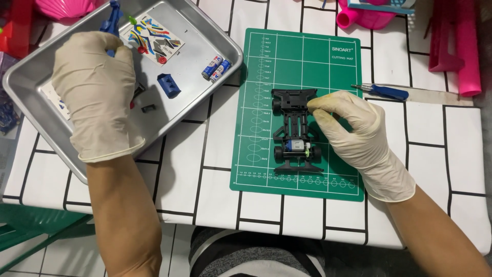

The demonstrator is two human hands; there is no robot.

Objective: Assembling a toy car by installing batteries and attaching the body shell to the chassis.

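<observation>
Right hand (353,128) pinching black toy car chassis (296,131) on green mat (338,66); left hand (95,87) closed over blue part (111,20) above metal tray (215,31). Risk: chassis twisting, small tray parts scattering.

Tray (215,31): brushed metal, dull sheen. Cutting mat (338,66): matt green, smooth. Toy car chassis (294,128): black matt plastic. Both gloves: thin cream latex, wrinkled. Screwdriver (382,91) at 2 o'clock: glossy blue plastic handle.

Green cutting mat (328,56), white grid lines; black toy car chassis (296,128); cream gloves on hands; silver tray (205,25); blue screwdriver (387,92); white worktop (205,154), black brick-pattern lines.
</observation>
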